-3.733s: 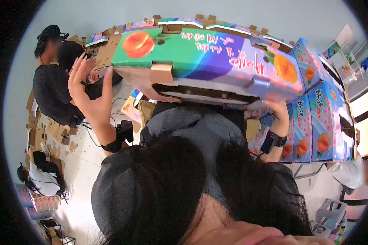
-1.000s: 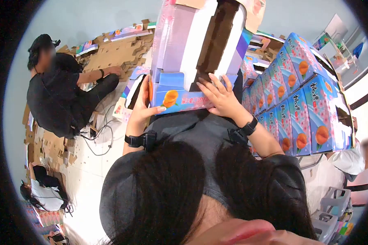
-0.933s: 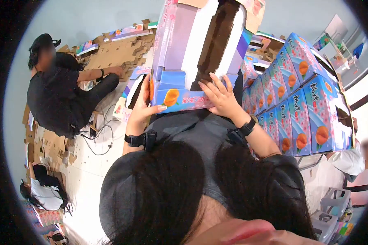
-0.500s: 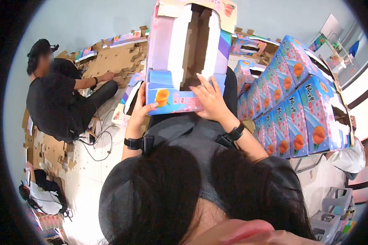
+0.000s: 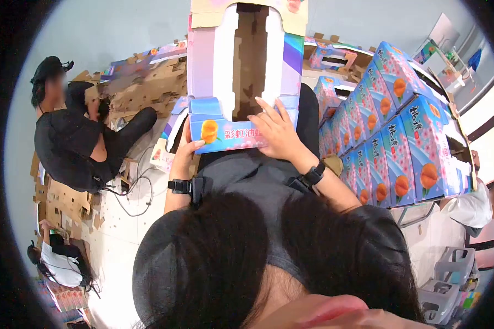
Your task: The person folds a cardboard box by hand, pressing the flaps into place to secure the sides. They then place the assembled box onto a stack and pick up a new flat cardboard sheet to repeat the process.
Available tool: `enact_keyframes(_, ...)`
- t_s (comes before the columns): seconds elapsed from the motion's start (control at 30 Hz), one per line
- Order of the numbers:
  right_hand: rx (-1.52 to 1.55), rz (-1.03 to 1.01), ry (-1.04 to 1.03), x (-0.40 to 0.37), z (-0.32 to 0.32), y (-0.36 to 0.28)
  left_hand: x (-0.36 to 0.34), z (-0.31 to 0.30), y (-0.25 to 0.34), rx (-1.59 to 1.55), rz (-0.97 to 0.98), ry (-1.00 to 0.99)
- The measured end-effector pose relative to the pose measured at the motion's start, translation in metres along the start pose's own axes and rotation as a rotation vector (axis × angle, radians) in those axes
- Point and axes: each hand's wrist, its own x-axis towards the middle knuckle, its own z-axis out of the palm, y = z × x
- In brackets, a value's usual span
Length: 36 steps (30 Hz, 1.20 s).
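A printed carton (image 5: pixel 203 60) with a long opening in its top rests before me at lap level, its blue end with a peach picture toward me. My left hand (image 5: pixel 185 149) grips its near left corner, thumb on the blue end panel. On the near right part lies my right hand (image 5: pixel 277 130), fingers spread over the flap by the opening's near end. Brown cardboard shows inside the opening.
Stacked peach-print cartons (image 5: pixel 389 142) stand at the right. A seated person in black (image 5: pixel 71 142) is at the left beside flat cardboard (image 5: pixel 153 88). Cables (image 5: pixel 140 192) lie on the floor. Other people show at lower left and far right. Grey stools (image 5: pixel 439 299) stand lower right.
The carton has shifted slightly left and turned a little, with both hands on it. The person in black has drawn their arm back, and a blurred printed piece now shows over the cardboard.
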Motion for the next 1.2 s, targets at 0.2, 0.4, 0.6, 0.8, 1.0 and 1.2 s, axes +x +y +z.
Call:
enact_keyframes(0.2,-0.028,-0.004,-0.009,0.000,0.000,0.000,0.000,0.001,0.002,-0.004,0.000,-0.002)
enact_keyframes(0.4,-0.048,0.003,-0.030,0.001,-0.002,-0.002,0.001,-0.002,0.002,0.011,0.001,-0.042)
enact_keyframes(0.6,-0.047,-0.005,-0.012,0.000,-0.001,-0.001,0.002,-0.007,-0.001,0.029,-0.005,-0.038)
enact_keyframes(0.8,-0.042,-0.010,0.016,0.001,0.001,-0.001,0.002,-0.010,0.011,0.110,-0.065,-0.101)
enact_keyframes(1.0,-0.090,-0.091,0.061,-0.008,0.011,-0.006,0.008,0.015,0.066,0.049,0.269,-0.271)
enact_keyframes(1.2,-0.156,-0.189,0.204,-0.013,-0.014,0.000,-0.002,0.037,0.081,0.418,0.301,-0.105)
